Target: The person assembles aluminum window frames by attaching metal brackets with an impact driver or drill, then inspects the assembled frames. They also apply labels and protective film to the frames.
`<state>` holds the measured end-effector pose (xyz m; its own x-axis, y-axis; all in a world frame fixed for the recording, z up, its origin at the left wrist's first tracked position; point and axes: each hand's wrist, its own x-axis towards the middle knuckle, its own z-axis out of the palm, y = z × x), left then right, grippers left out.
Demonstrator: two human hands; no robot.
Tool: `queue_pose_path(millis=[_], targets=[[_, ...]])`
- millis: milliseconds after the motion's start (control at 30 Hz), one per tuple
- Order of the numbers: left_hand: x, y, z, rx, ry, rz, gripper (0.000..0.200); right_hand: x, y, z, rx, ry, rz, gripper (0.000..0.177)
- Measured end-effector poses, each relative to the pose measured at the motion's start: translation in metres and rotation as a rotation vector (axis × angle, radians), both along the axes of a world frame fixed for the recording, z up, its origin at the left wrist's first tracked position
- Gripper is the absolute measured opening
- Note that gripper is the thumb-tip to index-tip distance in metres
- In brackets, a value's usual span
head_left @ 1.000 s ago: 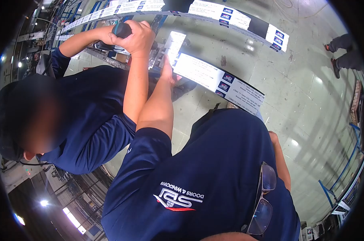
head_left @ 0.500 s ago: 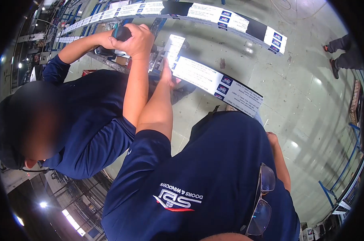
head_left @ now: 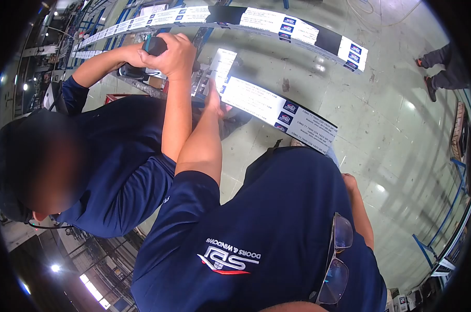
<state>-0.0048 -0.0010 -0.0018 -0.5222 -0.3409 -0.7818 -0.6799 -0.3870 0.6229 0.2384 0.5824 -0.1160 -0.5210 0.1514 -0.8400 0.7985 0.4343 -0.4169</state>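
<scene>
Head view: left hand closed on the upper-left end of the profile, mid-frame; long axis slants down-right from it. Right hand farther off, beyond the lower-right end (grip: can't tell). Co-worker's hand on tool, upper left. Container contents unclear.

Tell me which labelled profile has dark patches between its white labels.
The long profile across the top: two dark patches interrupt it. The short profile in the left hand has none on its broad face.
</scene>
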Motion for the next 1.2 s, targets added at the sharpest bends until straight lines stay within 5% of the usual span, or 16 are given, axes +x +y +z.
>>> queue_pose_path(millis=[200,267,533,767,833,900,1000,1067,1200], targets=[[-0.004,-0.012,-0.015,0.009,-0.018,-0.025,0.072,0.003,0.005,-0.009,-0.048,0.066,0.19,0.044],[-0.002,-0.008,-0.016,0.029,-0.004,0.046,0.074,-0.002,-0.008,0.016,-0.022,-0.072,-0.111,0.045],[0.0,0.002,0.002,0.062,0.003,0.046,0.076,0.0,-0.001,0.012,-0.013,-0.077,-0.094,0.047],[0.004,0.006,0.006,0.106,0.084,0.002,0.076,0.013,0.01,-0.01,-0.38,-0.35,-0.605,0.052],[0.005,0.008,0.009,0.025,0.024,0.029,0.072,0.021,0.018,-0.032,-0.437,-0.376,-0.561,0.054],[0.006,0.0,-0.001,0.049,0.045,0.057,0.07,0.014,-0.001,-0.004,-0.347,-0.404,-0.562,0.053],[0.007,0.004,0.003,0.048,0.024,0.116,0.072,0.013,-0.015,0.017,-0.555,-0.314,-0.477,0.057],[0.006,0.002,0.0,0.075,0.063,0.116,0.076,0.029,0.001,-0.036,-0.492,-0.324,-0.453,0.06],[0.008,-0.022,-0.025,0.023,0.018,0.08,0.08,0.026,-0.01,-0.022,-0.509,-0.392,-0.478,0.066]])
